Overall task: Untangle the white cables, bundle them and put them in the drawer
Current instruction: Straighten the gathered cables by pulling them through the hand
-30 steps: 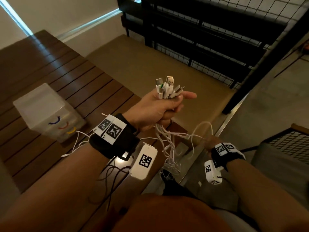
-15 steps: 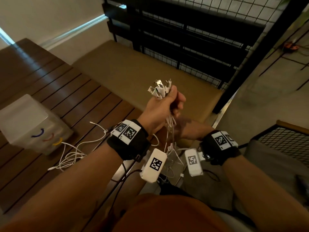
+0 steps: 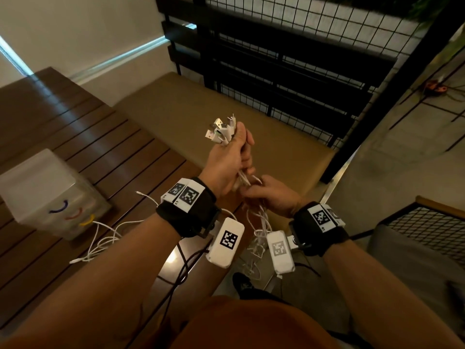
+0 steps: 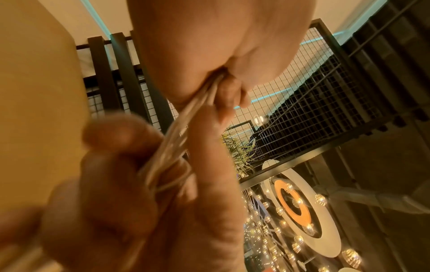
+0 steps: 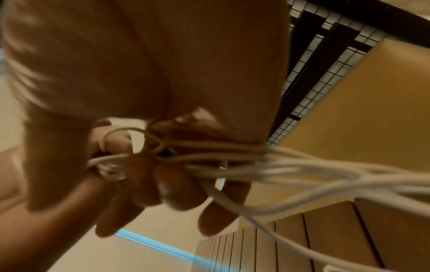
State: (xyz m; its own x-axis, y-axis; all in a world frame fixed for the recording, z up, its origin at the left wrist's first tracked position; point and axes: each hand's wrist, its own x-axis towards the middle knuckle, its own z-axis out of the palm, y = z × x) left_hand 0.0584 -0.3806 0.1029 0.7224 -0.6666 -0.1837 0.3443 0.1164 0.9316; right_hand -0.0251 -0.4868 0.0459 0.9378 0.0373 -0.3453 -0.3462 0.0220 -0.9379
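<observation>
Bundling underway: our left hand (image 3: pixel 227 165) fists the white cables (image 3: pixel 259 222) below their plugs (image 3: pixel 221 129), right hand (image 3: pixel 273 197) pinches the strands beneath, and coiling the hanging slack should come next

The scene is dim and warm-toned. A cool strip of light (image 3: pixel 120 55) along the far-left wall gives pale glare on the wood slats (image 3: pixel 83 127). Wide-angle bending curves the edges. Both wrist views are soft, with the fingers (image 4: pixel 121 134) and near cables (image 5: pixel 337 176) smeared by motion blur.
</observation>
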